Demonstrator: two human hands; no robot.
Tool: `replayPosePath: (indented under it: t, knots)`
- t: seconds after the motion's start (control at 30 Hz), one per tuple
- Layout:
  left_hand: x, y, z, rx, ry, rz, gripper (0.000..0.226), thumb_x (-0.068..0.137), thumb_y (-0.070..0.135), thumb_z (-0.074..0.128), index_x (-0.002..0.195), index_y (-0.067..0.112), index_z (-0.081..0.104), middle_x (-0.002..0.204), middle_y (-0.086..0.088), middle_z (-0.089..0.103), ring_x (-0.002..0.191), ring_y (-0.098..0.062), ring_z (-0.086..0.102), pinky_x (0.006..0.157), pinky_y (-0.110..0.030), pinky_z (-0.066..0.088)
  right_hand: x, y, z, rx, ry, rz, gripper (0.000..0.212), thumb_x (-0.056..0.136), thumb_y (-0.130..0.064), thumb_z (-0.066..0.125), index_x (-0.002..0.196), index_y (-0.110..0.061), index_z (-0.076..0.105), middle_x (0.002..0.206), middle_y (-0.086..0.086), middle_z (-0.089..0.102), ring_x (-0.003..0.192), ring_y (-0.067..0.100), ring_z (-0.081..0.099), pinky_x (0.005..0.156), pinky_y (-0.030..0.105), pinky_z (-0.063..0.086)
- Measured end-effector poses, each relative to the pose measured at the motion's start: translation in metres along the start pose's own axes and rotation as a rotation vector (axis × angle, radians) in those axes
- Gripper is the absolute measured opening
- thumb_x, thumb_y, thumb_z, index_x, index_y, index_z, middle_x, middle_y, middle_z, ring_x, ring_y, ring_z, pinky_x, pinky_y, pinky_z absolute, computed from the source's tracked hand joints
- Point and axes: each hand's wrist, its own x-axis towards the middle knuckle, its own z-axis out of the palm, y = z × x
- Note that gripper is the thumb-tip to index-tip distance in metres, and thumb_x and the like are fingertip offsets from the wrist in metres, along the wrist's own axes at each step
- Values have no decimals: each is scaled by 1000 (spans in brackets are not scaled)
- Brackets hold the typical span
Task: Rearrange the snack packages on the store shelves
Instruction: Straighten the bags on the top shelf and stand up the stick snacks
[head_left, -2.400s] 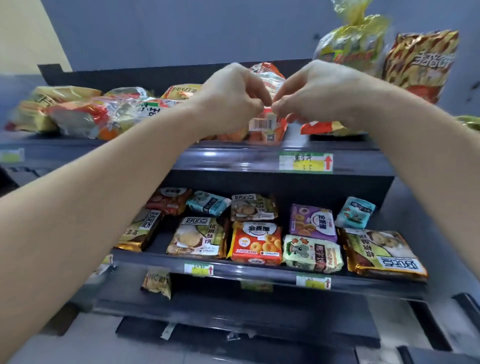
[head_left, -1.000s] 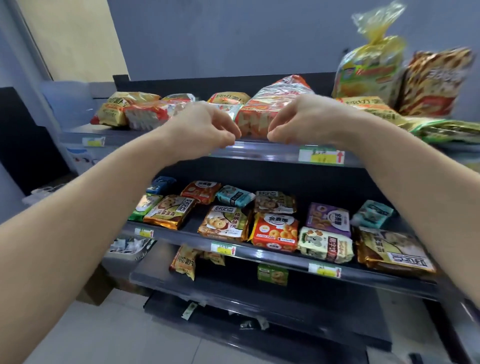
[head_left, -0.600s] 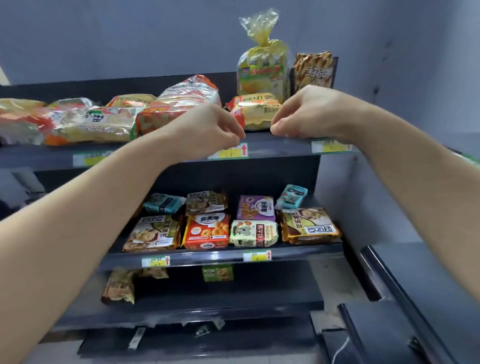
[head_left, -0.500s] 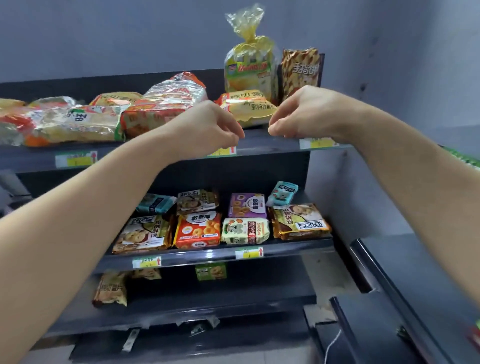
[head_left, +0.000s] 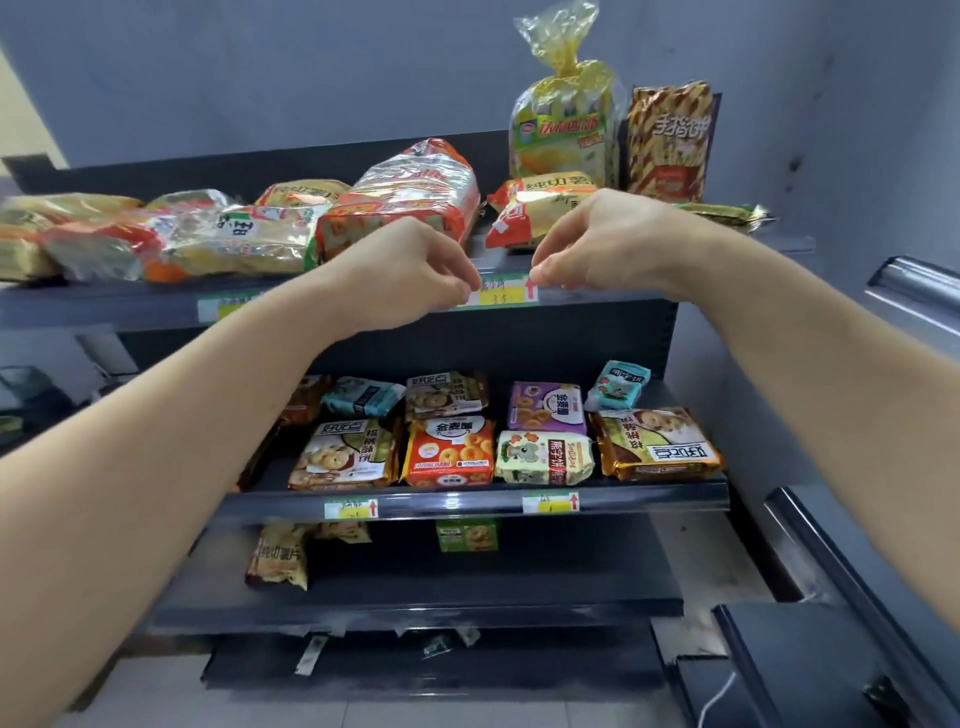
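Top shelf (head_left: 104, 307), far left: clear bread bags (head_left: 171, 236) lay flat in a row. Next right, an orange-red bread bag (head_left: 400, 200) lay on its side. My left hand (head_left: 410, 270) hung in front of that bag at the shelf's front edge, fingers curled, nothing visible in it. My right hand (head_left: 608, 244) was level with it and near it, but the two were apart with a gap between. Its fingers were curled too and it held no package. The price tag (head_left: 506, 292) on the rail showed in that gap; I couldn't tell if my fingertips touched it. A yellow pack (head_left: 540, 208) lay behind the gap. Far right on top, a tall yellow bag (head_left: 566, 130) stood upright beside a brown striped pack (head_left: 670, 140). On the middle shelf (head_left: 467, 503) were the cookie pack (head_left: 343, 457), orange pack (head_left: 449, 452), koala pack (head_left: 543, 457) and gold pack (head_left: 657, 444) in the front row. The purple pack (head_left: 545, 408) and teal pack (head_left: 618, 384) lay behind. On the bottom shelf (head_left: 415, 613) there was a brown pack (head_left: 278, 556) at left and a green pack (head_left: 467, 535) at centre.
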Motion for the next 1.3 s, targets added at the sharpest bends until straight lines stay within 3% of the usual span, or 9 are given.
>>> replayPosePath:
  t: [0.17, 0.3, 0.4, 0.53, 0.6, 0.73, 0.9, 1.07, 1.3]
  knots:
    - [-12, -34, -24, 23, 26, -28, 15, 91, 21, 58, 97, 25, 71, 108, 8, 61, 87, -2, 52, 67, -14, 35, 9, -34, 15, -3, 3, -25, 23, 86, -30, 66, 106, -20, 71, 97, -7, 65, 91, 10, 59, 78, 26, 46]
    - [-12, -53, -39, -7, 23, 23, 14, 91, 20, 58, 97, 24, 71, 112, 4, 63, 99, -10, 54, 81, -23, 37, 14, -56, 23, 1, 55, -12, 21, 86, -28, 66, 105, -20, 70, 92, -9, 61, 84, 5, 56, 66, 19, 43]
    - [-9, -69, -45, 16, -3, 85, 15, 92, 22, 57, 100, 24, 70, 108, 8, 62, 92, -6, 54, 74, -19, 38, 18, -70, 41, -35, 50, 7, 21, 87, -27, 65, 106, -18, 69, 97, -6, 61, 92, 10, 56, 72, 22, 43]
    - [-2, -88, -57, 1, -31, 161, 16, 92, 21, 57, 100, 24, 69, 105, 7, 65, 89, -2, 55, 69, -12, 39, 25, -91, 63, -44, 38, 41, 21, 88, -25, 64, 105, -16, 70, 101, -4, 63, 90, 10, 55, 62, 17, 40]
    - [1, -96, -66, -16, -18, 188, 16, 91, 21, 57, 100, 24, 70, 102, 7, 66, 89, -2, 56, 69, -11, 39, 28, -104, 65, -46, 69, 59, 20, 87, -25, 65, 104, -15, 71, 102, -2, 66, 91, 11, 58, 65, 18, 42]
    - [1, -111, -81, -32, 9, 227, 14, 91, 21, 58, 96, 25, 71, 87, 12, 63, 81, 0, 54, 64, -13, 38, 33, -128, 70, -57, 135, 80, 19, 86, -24, 66, 101, -14, 71, 100, 0, 67, 91, 13, 58, 68, 22, 43]
    - [-8, -136, -99, -13, 20, 271, 17, 90, 20, 58, 98, 21, 72, 84, 7, 64, 81, -11, 59, 67, -20, 45, 43, -159, 87, -74, 179, 63, 17, 86, -25, 67, 100, -16, 71, 98, -1, 65, 90, 12, 58, 66, 20, 43]
    - [-22, -182, -121, -15, 38, 222, 20, 91, 18, 56, 102, 18, 72, 98, 4, 68, 90, -11, 61, 71, -14, 44, 62, -195, 115, -68, 141, 20, 17, 86, -24, 66, 101, -15, 71, 97, -1, 66, 90, 12, 58, 76, 24, 45]
    - [-42, -251, -155, -35, 60, 71, 21, 91, 20, 56, 107, 17, 70, 106, 3, 69, 96, -10, 63, 87, -24, 49, 95, -243, 155, -64, 75, -91, 17, 88, -22, 64, 101, -13, 70, 98, 1, 68, 89, 15, 61, 74, 24, 46]
